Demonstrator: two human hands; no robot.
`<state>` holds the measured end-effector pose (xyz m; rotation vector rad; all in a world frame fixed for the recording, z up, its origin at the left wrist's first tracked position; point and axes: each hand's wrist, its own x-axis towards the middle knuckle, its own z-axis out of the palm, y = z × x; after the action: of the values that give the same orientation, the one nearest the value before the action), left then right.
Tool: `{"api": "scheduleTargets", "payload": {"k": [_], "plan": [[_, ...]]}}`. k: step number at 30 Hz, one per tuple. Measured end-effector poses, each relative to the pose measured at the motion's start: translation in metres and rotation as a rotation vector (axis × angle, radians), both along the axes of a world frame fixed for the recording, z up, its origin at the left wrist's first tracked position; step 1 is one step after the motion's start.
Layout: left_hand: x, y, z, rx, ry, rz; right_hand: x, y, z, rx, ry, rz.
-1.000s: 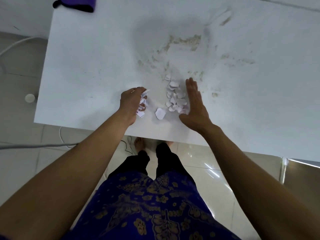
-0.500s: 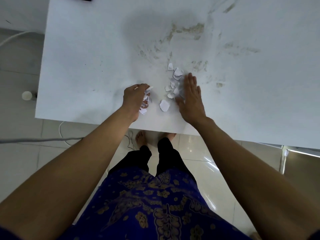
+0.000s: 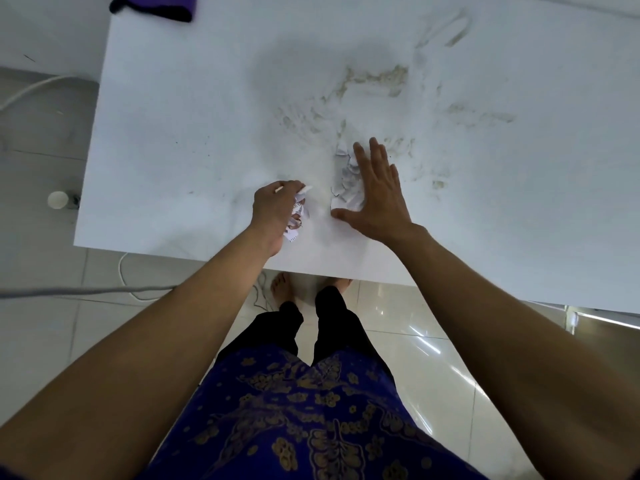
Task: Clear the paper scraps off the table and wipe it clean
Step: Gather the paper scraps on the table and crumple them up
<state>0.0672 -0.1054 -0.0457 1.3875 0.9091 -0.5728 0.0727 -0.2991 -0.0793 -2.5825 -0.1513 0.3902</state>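
Paper scraps (image 3: 347, 183) lie in a loose white heap near the front edge of the tabletop (image 3: 180, 133), and in the head view we see them pressed against the inner side of our right hand (image 3: 377, 192). That hand lies flat with its fingers straight and together, the thumb stretched out toward the left along the near side of the heap, so the scraps sit cupped between thumb and forefinger. Our left hand (image 3: 273, 211) rests just to the left, fingers curled round a crumpled bundle of scraps (image 3: 298, 216) that pokes out on its right side; a narrow strip of bare tabletop separates the bundle from the heap. Beyond the hands, tan smears (image 3: 374, 81) streak the white surface in several patches. A purple cloth (image 3: 156, 6) lies at the far left corner of the tabletop, partly cut off by the frame. On the tiled floor (image 3: 41, 334) to the left stands a small white cup (image 3: 58, 199), and a pale cable (image 3: 86, 291) trails across the tiles.
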Motion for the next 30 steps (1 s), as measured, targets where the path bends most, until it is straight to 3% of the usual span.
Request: {"api": "scheduleTargets", "payload": {"k": [4,8,12,16,19,23,26,30], "plan": [[0.005,-0.005,0.006,0.027,-0.014,0.005,0.029,0.011,0.006,-0.046,0.039,0.036],[0.009,-0.006,0.008,0.041,-0.012,0.007,0.038,0.013,0.006,-0.149,0.074,0.213],[0.01,-0.006,0.005,0.039,-0.023,0.023,0.022,-0.006,0.006,-0.202,-0.07,0.336],[0.006,-0.006,-0.004,0.018,0.008,0.044,0.002,-0.028,0.015,-0.092,-0.111,0.182],[0.003,-0.006,-0.008,0.012,0.031,0.035,-0.007,-0.032,0.024,-0.113,0.026,-0.005],[0.005,-0.008,-0.009,0.048,0.034,0.017,-0.004,-0.006,0.025,-0.223,0.079,0.078],[0.011,-0.012,-0.007,0.034,0.042,0.047,-0.004,0.018,0.019,-0.359,0.023,0.211],[0.016,-0.015,-0.007,0.014,0.011,0.101,-0.006,0.019,0.018,-0.264,-0.174,0.318]]}}
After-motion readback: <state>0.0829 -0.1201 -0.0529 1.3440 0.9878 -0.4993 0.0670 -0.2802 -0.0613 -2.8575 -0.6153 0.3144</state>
